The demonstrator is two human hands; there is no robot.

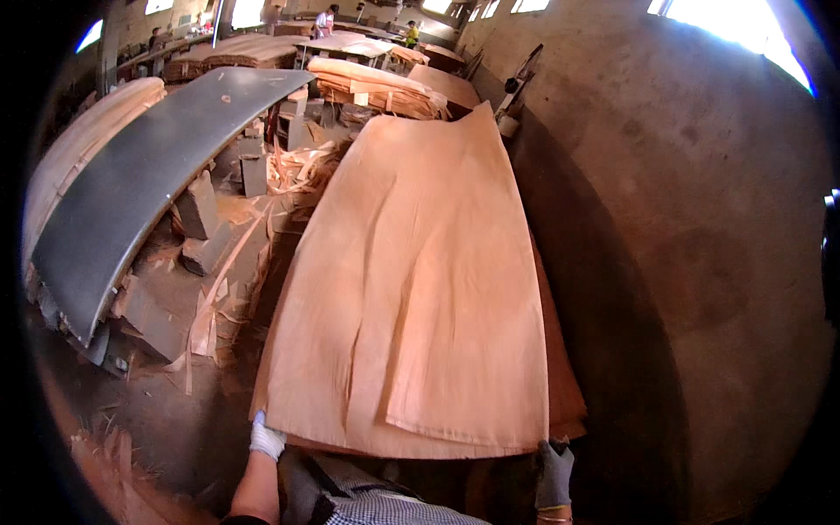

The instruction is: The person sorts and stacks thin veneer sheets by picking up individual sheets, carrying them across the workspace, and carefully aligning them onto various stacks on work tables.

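A large thin sheet of wood veneer [437,289], pinkish tan and rippled lengthwise, stretches away in front of me. It lies over a darker reddish veneer stack [564,385] that shows along its right side. My left hand [267,439], in a whitish glove, is closed on the sheet's near left corner. At the near right corner, my right hand [554,472], in a grey glove, pinches the edge; its fingertips are partly hidden. Between the hands the near edge hangs slightly bowed, and a long fold runs up the sheet's middle.
A dark smooth panel [166,166] rests on blocks [199,206] at left, with veneer scraps [302,166] around them. More veneer stacks [376,86] stand beyond. A bare wall [700,219] rises at right. Two people [325,19] work far back.
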